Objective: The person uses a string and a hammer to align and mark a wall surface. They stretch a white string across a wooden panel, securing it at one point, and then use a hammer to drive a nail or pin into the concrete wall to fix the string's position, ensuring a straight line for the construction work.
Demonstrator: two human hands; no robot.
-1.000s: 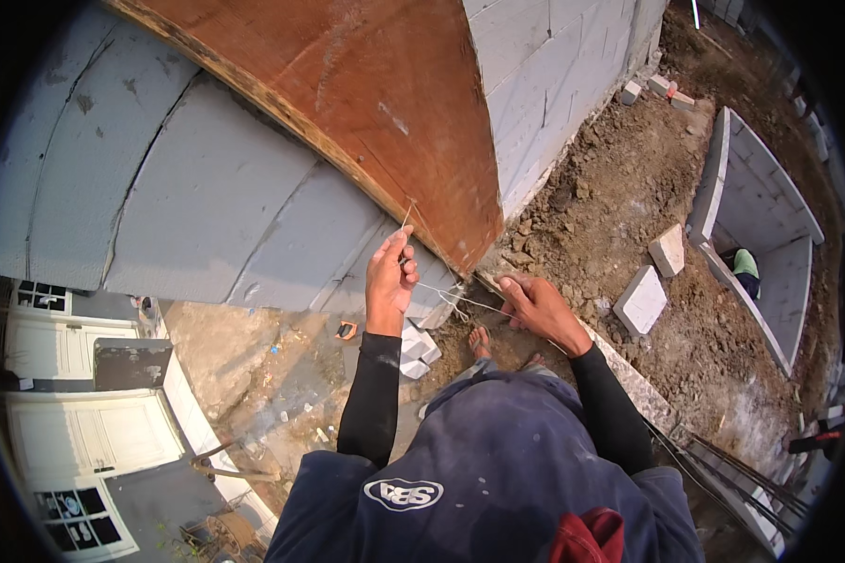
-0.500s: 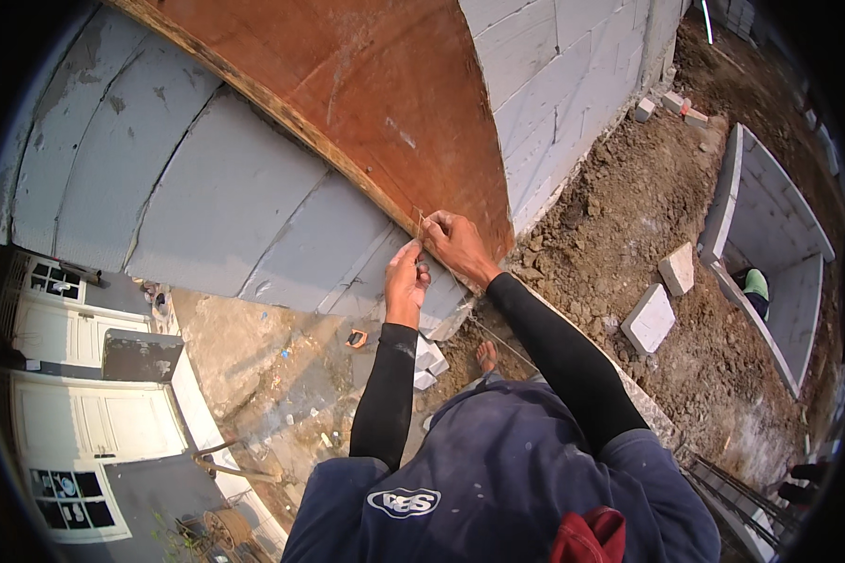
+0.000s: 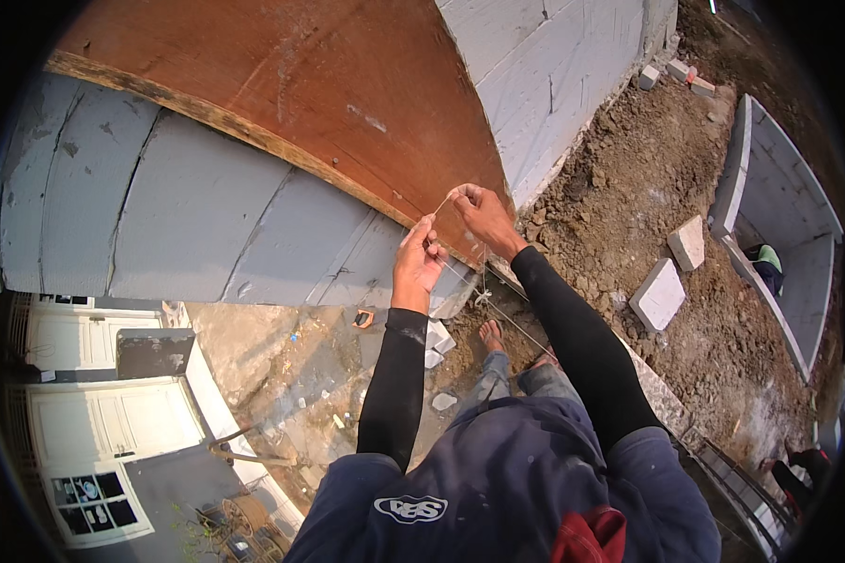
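My left hand (image 3: 417, 266) is closed, its thumb and fingertips pinching a thin string (image 3: 442, 205). The other end of that short, taut span is pinched in my right hand (image 3: 487, 223), up and to the right. Both hands hover over the lower corner of a reddish-brown wooden board (image 3: 291, 103), whose rough edge runs along a grey block wall (image 3: 197, 211). More string hangs below the hands, with a knotted bunch (image 3: 483, 296) by the wall's corner. My fingers partly hide the string ends.
To the right, brown soil (image 3: 582, 225) holds two loose pale blocks (image 3: 658, 295). Beyond them stands a block-walled pit (image 3: 789, 206) with a person (image 3: 769, 269) partly visible inside. An orange-and-black tool (image 3: 363, 319) lies on the ground below. White doors (image 3: 117, 418) show at lower left.
My hands have moved slightly apart and the string between them is now stretched. The right hand has risen off the board's edge. The whole view has shifted a little.
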